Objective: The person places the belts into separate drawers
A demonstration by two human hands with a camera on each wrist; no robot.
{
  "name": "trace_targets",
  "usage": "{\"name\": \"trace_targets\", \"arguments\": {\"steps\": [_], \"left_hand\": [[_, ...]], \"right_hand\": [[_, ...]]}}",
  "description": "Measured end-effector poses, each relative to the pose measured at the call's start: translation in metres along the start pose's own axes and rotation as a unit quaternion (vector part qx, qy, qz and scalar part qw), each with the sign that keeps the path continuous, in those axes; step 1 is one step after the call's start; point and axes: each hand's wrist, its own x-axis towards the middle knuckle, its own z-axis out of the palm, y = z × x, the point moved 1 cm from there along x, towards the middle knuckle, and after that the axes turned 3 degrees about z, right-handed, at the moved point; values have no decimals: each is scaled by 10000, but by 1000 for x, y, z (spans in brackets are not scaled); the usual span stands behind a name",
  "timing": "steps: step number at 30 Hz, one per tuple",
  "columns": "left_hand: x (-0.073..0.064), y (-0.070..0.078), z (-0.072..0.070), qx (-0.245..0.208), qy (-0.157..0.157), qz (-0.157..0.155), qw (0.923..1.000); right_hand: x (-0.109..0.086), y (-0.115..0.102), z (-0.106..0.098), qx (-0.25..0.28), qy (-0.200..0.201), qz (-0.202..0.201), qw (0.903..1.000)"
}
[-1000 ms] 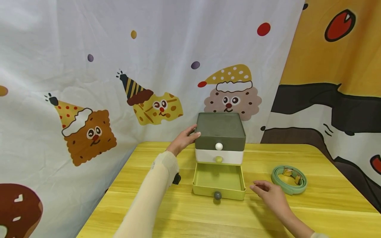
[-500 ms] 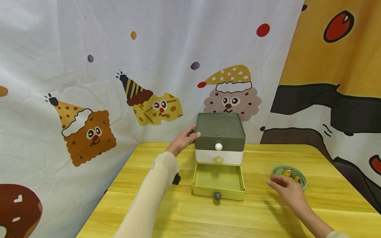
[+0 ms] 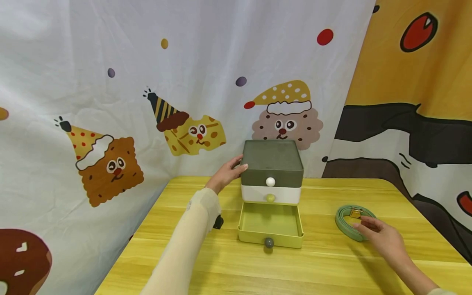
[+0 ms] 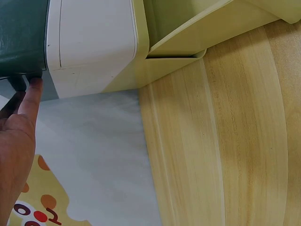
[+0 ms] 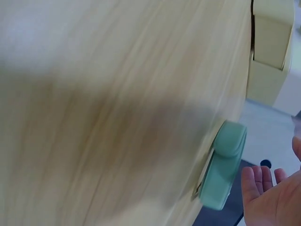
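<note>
A small three-tier drawer box (image 3: pixel 273 157) stands at the middle, dark green on top, white below, yellow-green at the bottom. Its bottom drawer (image 3: pixel 271 238) is pulled out, showing a bare inside and a grey knob (image 3: pixel 269 243). My left hand (image 3: pixel 225 176) rests its extended fingers against the left side of the top tier; the left wrist view shows the fingertips (image 4: pixel 35 87) at that dark green tier. To the right lies a coiled green belt (image 3: pixel 343 225) with a gold buckle (image 3: pixel 355 213). My right hand (image 3: pixel 385 239) hovers over its right side, fingers loosely bent and apart.
Everything stands on a wood-grain table (image 3: pixel 317 270). Behind it hangs a white curtain (image 3: pixel 206 49) printed with cartoon biscuits and cheese, with an orange and black print at right. A black wrist device (image 3: pixel 218 222) shows by the left sleeve.
My right hand has moved rightward from beside the pulled-out drawer to over the coiled belt. My left hand, the box and the belt have stayed in place.
</note>
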Motion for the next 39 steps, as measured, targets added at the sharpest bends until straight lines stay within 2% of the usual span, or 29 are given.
{"name": "trace_targets", "arguments": {"steps": [9, 14, 23, 34, 39], "left_hand": [[2, -4, 0, 19, 67, 45, 10000], [2, -4, 0, 30, 78, 73, 9999], [2, -4, 0, 24, 69, 65, 10000], [3, -5, 0, -46, 88, 59, 9999], [3, -6, 0, -43, 105, 71, 9999]], "right_hand": [[10, 24, -16, -203, 230, 107, 9995], [16, 35, -22, -238, 75, 288, 9993], [27, 48, -27, -485, -461, 161, 9976], [35, 57, -24, -523, -627, -114, 9966], [37, 58, -24, -464, -904, 3, 9948]]}}
